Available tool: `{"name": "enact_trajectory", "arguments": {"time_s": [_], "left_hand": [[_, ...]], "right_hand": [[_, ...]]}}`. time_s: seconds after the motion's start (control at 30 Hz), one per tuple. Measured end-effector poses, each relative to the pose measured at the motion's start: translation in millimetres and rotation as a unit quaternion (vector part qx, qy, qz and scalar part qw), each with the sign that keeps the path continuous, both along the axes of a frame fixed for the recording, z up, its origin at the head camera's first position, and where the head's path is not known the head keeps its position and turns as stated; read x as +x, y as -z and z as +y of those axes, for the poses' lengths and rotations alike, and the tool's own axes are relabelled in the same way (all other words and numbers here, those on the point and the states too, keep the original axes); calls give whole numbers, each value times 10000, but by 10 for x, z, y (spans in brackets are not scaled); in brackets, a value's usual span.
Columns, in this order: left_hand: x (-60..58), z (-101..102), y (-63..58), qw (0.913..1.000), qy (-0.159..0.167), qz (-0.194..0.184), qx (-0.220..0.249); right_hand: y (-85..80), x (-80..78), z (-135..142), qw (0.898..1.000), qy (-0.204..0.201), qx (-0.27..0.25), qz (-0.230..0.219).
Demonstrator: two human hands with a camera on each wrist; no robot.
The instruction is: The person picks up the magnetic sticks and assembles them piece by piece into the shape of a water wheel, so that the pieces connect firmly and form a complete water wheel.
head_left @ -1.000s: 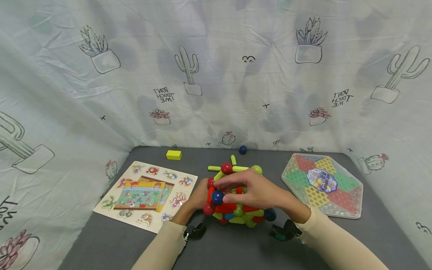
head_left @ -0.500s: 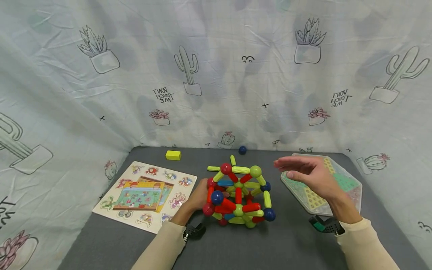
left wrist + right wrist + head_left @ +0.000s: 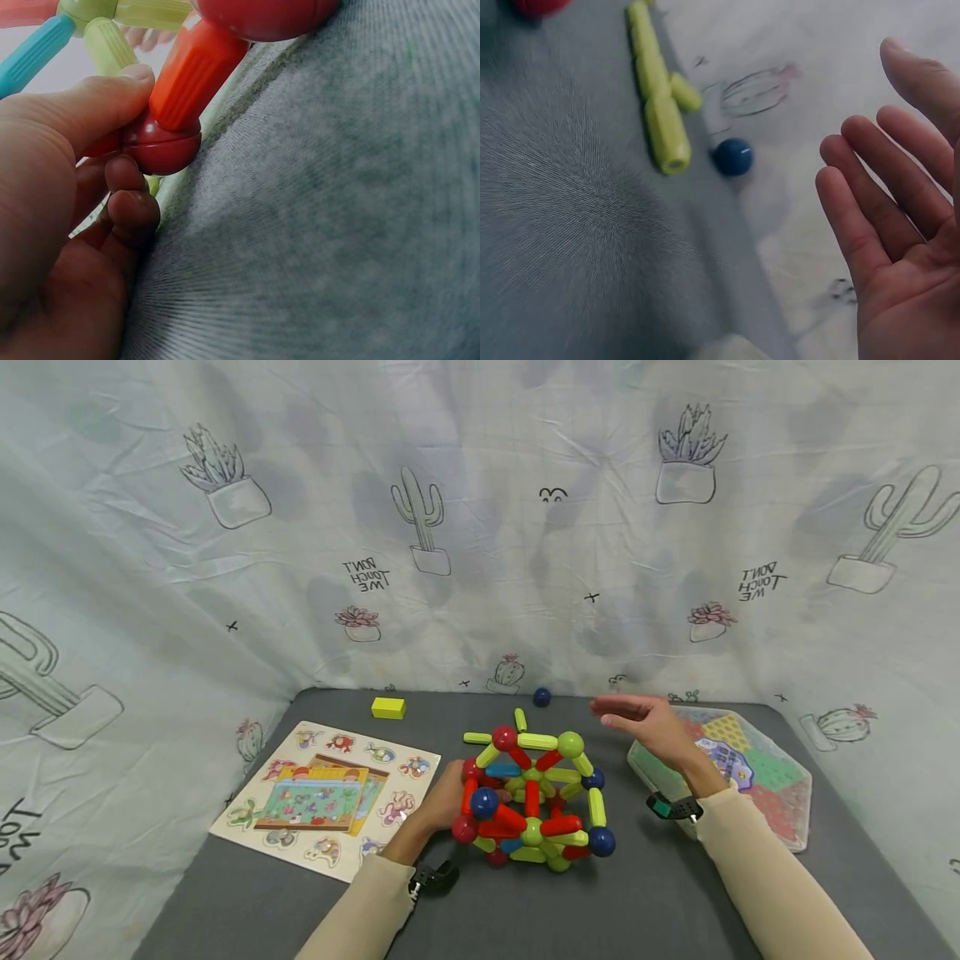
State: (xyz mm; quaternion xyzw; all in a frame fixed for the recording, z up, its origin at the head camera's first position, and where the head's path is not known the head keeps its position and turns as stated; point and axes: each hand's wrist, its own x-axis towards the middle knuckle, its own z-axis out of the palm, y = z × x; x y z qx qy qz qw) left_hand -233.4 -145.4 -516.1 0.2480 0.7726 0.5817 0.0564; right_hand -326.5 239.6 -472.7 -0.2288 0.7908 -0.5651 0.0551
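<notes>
A framework of magnetic rods and balls (image 3: 532, 802) in red, yellow-green, blue and dark blue stands mid-table. At its left side my left hand (image 3: 448, 797) grips it, and in the left wrist view thumb and fingers pinch a red ball (image 3: 163, 150) with an orange-red rod (image 3: 196, 75) on it. My right hand (image 3: 647, 727) hovers beyond the framework to the right, holding nothing, fingers extended. Its nearest loose thing is a dark blue ball (image 3: 733, 157) at the table's back edge. Left of that ball lie loose yellow-green rods (image 3: 521, 720).
A board with sea-animal pictures (image 3: 326, 802) lies at the left, smaller picture cards (image 3: 315, 800) on top. Behind it sits a yellow block (image 3: 388, 708). On the right is a clear-lidded hexagonal game board (image 3: 776, 785). A patterned curtain (image 3: 480, 527) closes off the back.
My right hand has left the framework, swung right, then reached toward the table's back and slightly left. The left hand has stayed at the framework, which stands in place.
</notes>
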Motion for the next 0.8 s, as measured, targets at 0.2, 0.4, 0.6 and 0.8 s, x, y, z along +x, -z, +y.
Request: {"name": "enact_trajectory", "arguments": {"time_s": [0.2, 0.4, 0.6, 0.8], "left_hand": [[23, 25, -81, 9998, 145, -10, 121], [40, 12, -124, 9997, 230, -89, 32], [53, -9, -156, 9998, 204, -71, -27], [-47, -28, 41, 9996, 151, -104, -202]], "right_hand": [[135, -377, -264, 9990, 142, 400, -145], [189, -657, -487, 9969, 289, 726, -47], [218, -874, -666, 9961, 173, 861, -32], [323, -943, -805, 9948, -29, 996, 216]]}}
